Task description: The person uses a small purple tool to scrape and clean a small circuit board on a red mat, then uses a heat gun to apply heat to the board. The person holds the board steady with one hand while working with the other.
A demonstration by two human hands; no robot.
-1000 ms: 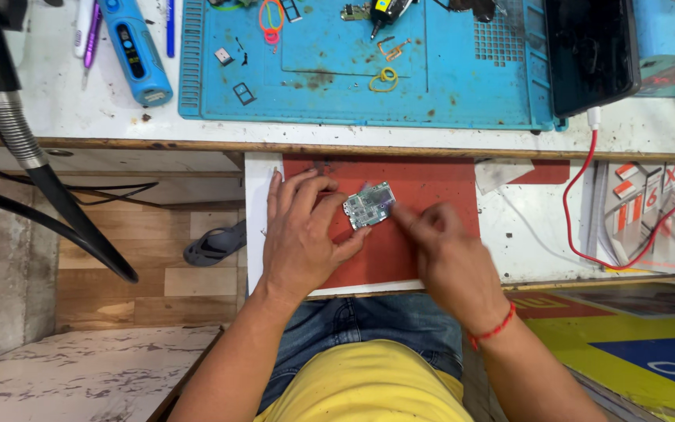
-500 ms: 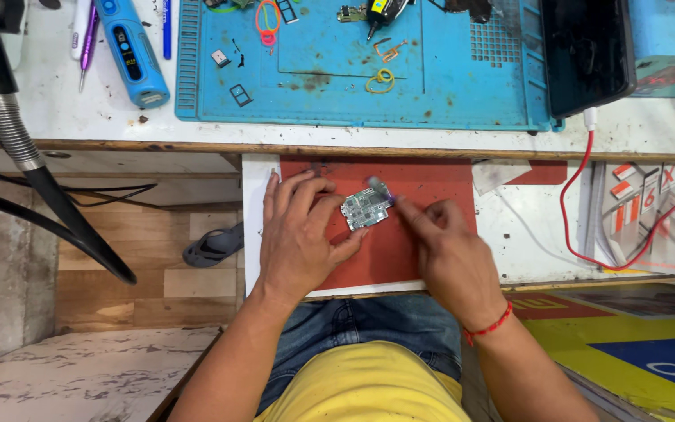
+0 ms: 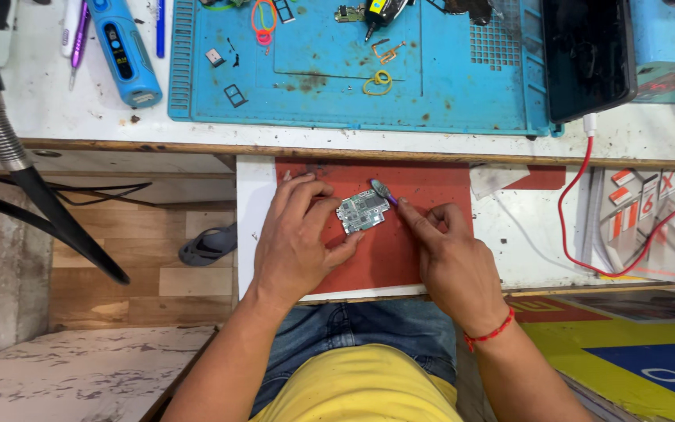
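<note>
Light: bright, even, from overhead.
Shadows: soft, short under both hands.
Focus: sharp centre, slight wide-angle bending at edges.

single head-worn view looks steeply down, close over the person's lap and red mat, workbench beyond.

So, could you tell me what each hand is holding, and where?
Left hand steadies the circuit board by its left edge; right hand pinches a small tool near its tip.
</note>
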